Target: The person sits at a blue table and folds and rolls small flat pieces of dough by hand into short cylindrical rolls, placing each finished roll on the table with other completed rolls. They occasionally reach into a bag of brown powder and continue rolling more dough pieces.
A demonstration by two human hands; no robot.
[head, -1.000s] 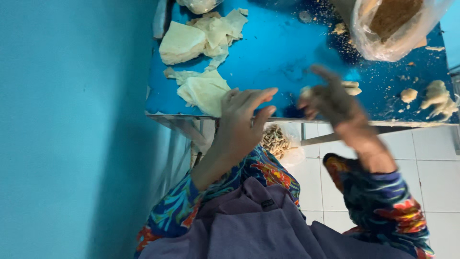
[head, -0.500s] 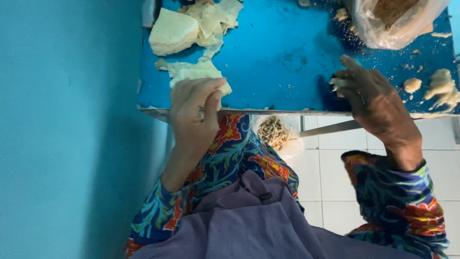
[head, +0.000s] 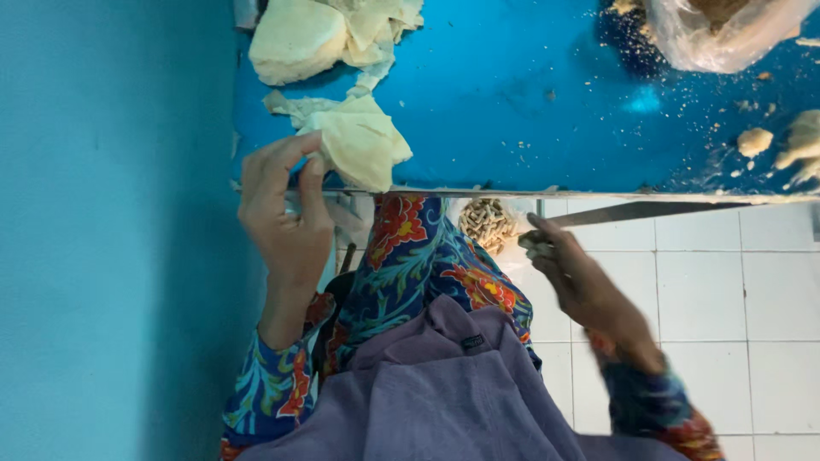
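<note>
My left hand (head: 282,213) pinches the near corner of a thin, pale dough sheet (head: 359,145) lying folded at the front left edge of the blue table (head: 512,102). My right hand (head: 568,269) hangs below the table's front edge over the floor. It is a little blurred, with its fingers bunched together. I cannot make out whether anything is between its fingertips. Both arms wear sleeves with a bright flower pattern, and purple cloth covers my lap.
A smooth dough lump (head: 295,38) and torn sheets lie at the table's far left. A clear plastic bag (head: 726,30) of brown filling sits at the far right, with crumbs and small dough bits (head: 756,141) nearby. A blue wall (head: 111,230) stands left; white floor tiles (head: 726,290) lie below.
My left hand has closed on the dough sheet's corner at the table edge. My right hand has drawn back off the table top and dropped below its front edge.
</note>
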